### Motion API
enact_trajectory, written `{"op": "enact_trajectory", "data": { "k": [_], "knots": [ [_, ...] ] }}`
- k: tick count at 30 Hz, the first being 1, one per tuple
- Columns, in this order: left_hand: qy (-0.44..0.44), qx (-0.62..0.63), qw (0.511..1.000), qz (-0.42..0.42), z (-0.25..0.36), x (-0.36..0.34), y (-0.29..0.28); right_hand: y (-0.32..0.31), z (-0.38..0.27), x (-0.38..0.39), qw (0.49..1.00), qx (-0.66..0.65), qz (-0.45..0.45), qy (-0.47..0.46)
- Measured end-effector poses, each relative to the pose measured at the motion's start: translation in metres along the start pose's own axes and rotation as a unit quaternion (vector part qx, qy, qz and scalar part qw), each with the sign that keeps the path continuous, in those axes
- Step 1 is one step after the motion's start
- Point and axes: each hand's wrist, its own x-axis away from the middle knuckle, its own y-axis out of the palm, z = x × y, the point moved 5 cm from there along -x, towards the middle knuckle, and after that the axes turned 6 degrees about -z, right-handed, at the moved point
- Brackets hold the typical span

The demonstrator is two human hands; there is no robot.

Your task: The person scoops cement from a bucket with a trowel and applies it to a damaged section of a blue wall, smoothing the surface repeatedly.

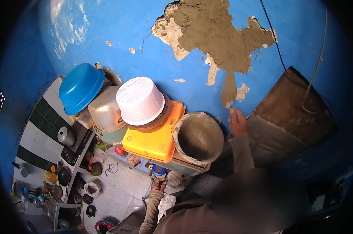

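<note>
Down low, the left hand [159, 185] curled near a blue-lidded container [159, 170], and whether it gripped anything, nobody could tell! Then came the crusted bucket [194, 124], and above it the mortar patch [219, 35]; at its lower edge stood the trowel [228, 90], blade up, handle pinched by the right hand [237, 121]. A nearly flat blade, firm, even pressure and feathered edges looked wisest there.
</note>
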Motion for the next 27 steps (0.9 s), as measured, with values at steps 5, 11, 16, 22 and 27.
{"op": "enact_trajectory", "data": {
  "k": [5, 11, 16, 22, 27],
  "knots": [
    [-0.017, -0.067, 0.997, 0.029, -0.029, 0.04, -0.014, 0.023, 0.014, -0.037, 0.995, 0.044, 0.062, -0.058],
    [-0.038, -0.128, 0.988, 0.083, -0.071, 0.086, -0.034, 0.032, 0.042, -0.071, 0.966, 0.217, 0.099, -0.1],
    [-0.04, -0.14, 0.985, 0.095, -0.079, 0.089, -0.037, 0.043, 0.025, -0.061, 0.956, 0.274, 0.1, -0.028],
    [-0.065, -0.089, 0.989, 0.101, -0.064, 0.071, -0.039, 0.033, 0.025, -0.04, 0.943, 0.325, 0.077, 0.0],
    [-0.078, -0.108, 0.982, 0.132, -0.063, 0.084, -0.054, 0.019, 0.011, -0.023, 0.961, 0.269, 0.06, -0.027]
  ]
}}
